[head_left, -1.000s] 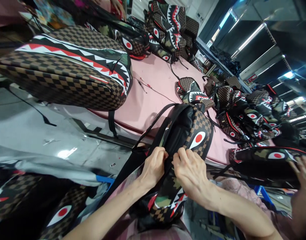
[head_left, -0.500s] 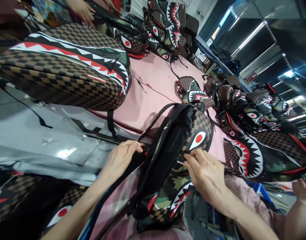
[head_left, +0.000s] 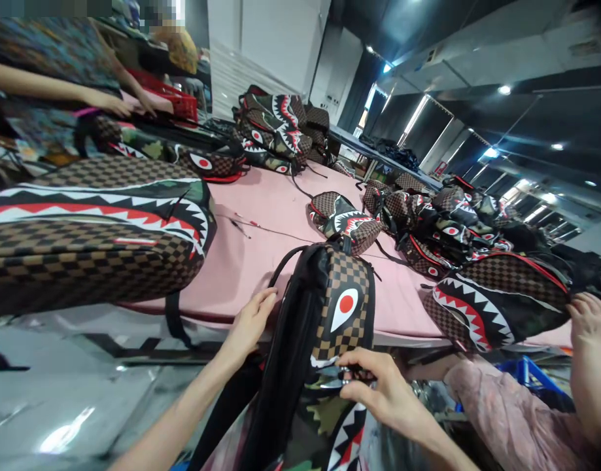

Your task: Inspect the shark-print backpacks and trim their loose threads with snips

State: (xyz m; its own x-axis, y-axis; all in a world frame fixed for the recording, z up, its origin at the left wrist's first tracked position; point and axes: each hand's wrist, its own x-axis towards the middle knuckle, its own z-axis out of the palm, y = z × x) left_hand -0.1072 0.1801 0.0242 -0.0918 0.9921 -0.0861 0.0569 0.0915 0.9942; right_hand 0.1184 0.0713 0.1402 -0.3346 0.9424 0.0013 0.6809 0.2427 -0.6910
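Nearest me, the backpack [head_left: 346, 304] stands propped against the table edge, between the person's two hands. The right hand [head_left: 386, 386] has its fingers closed on small metal snips [head_left: 333, 379], blades lying over the camouflage panel below the eye. The left hand [head_left: 254, 320] has fingertips together by a black strap [head_left: 282, 263]; I can't tell if they pinch it. I'd judge this is close work on the bag's side, where moving the blades calls for keeping the points off the printed face. What's inside the bag is hidden.

Beyond the grip runs the pink table [head_left: 393, 311]. Right of it, a co-worker's hand [head_left: 590, 320] touches a shark-mouth bag [head_left: 520, 297], a blue crate [head_left: 538, 379] below. Far left of the grip sits a red basket [head_left: 186, 104]; neither's contents are readable.
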